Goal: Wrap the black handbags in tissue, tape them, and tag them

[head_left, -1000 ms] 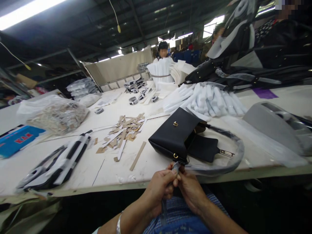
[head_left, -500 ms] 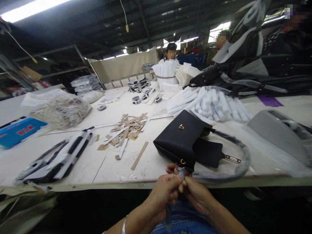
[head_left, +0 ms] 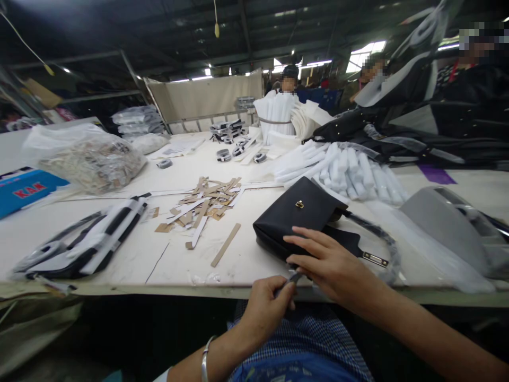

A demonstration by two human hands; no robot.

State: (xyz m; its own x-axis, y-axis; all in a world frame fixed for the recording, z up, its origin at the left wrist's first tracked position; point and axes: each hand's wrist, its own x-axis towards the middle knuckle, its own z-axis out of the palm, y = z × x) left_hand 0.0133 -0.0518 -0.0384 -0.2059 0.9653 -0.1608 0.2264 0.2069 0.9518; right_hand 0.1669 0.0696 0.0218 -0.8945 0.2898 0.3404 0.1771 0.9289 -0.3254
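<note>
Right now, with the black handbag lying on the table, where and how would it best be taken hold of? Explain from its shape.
Probably by the plastic-wrapped handle, at its outer bend, coming from the person's right: the loop arches out beyond the black handbag, giving something narrow to close around, while the body is broad and smooth.

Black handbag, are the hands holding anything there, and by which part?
The left hand grips a dark strip close to the handbag; whether the right hand grips anything cannot be told.
</note>
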